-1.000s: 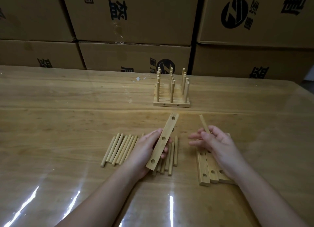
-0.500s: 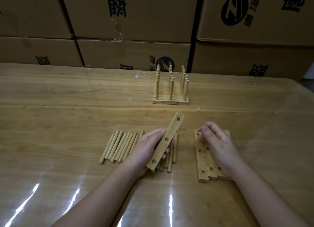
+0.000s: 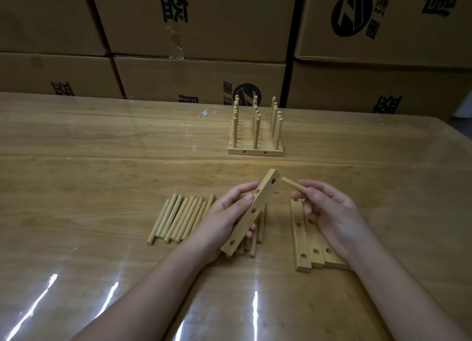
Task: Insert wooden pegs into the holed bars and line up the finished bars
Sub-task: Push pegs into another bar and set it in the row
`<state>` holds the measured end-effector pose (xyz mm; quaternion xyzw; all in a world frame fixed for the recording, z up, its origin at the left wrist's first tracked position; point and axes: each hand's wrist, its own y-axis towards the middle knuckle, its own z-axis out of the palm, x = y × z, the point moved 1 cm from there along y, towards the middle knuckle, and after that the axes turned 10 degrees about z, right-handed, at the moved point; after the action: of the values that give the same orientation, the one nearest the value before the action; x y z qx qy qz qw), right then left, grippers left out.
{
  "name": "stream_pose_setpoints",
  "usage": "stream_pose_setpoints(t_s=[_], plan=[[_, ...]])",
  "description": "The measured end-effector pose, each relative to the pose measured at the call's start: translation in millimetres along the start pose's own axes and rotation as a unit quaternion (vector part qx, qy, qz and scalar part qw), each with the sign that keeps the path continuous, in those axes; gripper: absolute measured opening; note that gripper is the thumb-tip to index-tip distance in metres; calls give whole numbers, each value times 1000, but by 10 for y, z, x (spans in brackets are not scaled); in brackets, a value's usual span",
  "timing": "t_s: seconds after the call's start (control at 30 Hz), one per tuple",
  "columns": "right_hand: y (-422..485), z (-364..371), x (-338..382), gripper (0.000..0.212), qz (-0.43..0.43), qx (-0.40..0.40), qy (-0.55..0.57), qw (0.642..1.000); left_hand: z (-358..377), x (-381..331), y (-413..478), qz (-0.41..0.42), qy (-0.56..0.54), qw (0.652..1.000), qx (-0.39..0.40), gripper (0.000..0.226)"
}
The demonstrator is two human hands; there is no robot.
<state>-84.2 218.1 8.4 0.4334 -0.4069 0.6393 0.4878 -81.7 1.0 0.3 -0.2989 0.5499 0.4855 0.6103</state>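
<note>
Left hand [image 3: 224, 219]: grip clamped on holed bar [image 3: 251, 213], tilted over loose pegs [image 3: 178, 217].
Right hand [image 3: 332, 213]: we see grip pinching one peg [image 3: 293, 185], tip just beside bar's end hole.
Finished bars [image 3: 255, 150]: lined up farther back on worktop [image 3: 102, 182].

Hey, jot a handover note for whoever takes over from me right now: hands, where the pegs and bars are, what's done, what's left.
Left hand grips a bar, tilted above the table, no pegs in it.
Right hand pinches one peg, tip close to the bar's top hole, not in.
Loose pegs lie on the table beside and under the left hand. Three empty bars lie side by side under the right hand.
Done: finished bars stand lined up at the back, pegs upright.
Left: peg this bar, then the three empty ones, and add each to the row.
</note>
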Motion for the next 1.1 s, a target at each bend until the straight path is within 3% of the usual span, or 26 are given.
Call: stream_pose_setpoints(t_s=[0.23, 0.43, 0.67, 1.1], plan=[[-6, 48, -3, 42, 7, 0, -67, 998, -5, 23, 3, -11, 11, 1000, 6, 38], [6, 76, -39, 24, -7, -41, -122, 992, -5, 13, 0, -18, 22, 1000, 3, 33], [-12, 120, -62, 24, -40, -75, -280, 956, -12, -26, -14, -12, 15, 1000, -5, 38], [-25, 139, -58, 20, -61, -57, -306, 948, 29, -122, -61, 8, 23, 999, -39, 31]])
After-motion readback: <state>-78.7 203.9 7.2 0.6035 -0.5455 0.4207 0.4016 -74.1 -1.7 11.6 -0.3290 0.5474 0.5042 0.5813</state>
